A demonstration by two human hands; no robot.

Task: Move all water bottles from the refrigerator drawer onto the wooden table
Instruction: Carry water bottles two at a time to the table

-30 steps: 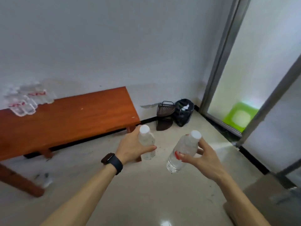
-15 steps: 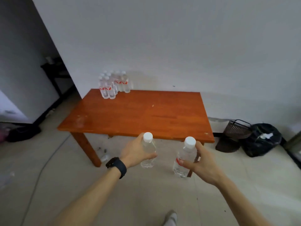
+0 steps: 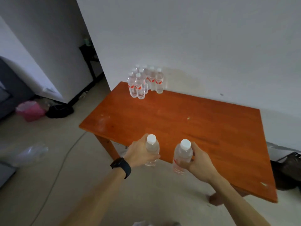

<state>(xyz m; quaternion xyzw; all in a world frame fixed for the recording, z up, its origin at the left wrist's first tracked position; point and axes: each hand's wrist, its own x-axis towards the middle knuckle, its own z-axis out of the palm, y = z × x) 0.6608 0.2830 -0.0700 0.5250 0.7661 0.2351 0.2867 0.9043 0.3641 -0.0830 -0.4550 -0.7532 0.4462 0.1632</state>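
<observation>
Two water bottles are carried upright over the near edge of the tabletop (image 3: 179,121), and neither is set down yet. The left hand (image 3: 138,152) is wrapped round the left bottle (image 3: 152,149) just below its white cap. The right hand (image 3: 201,162) is clamped on the right bottle (image 3: 181,154) in the same way.

Both bases appear to hang low beside the edge, so one could be struck against it if the bottles are not raised first. The cluster (image 3: 145,82) at the far left corner is packed tightly. If a new bottle is pushed in hard, a neighbour could be toppled and rolled off the corner. If both bottles are released at once, one may be left tilted and tip over.

Two bottles are counted in the hands, one in each. In the cluster at least seven white caps are counted, but the rear ones overlap, so the exact total cannot be told. One watch (image 3: 121,167) is worn on the left wrist.
</observation>
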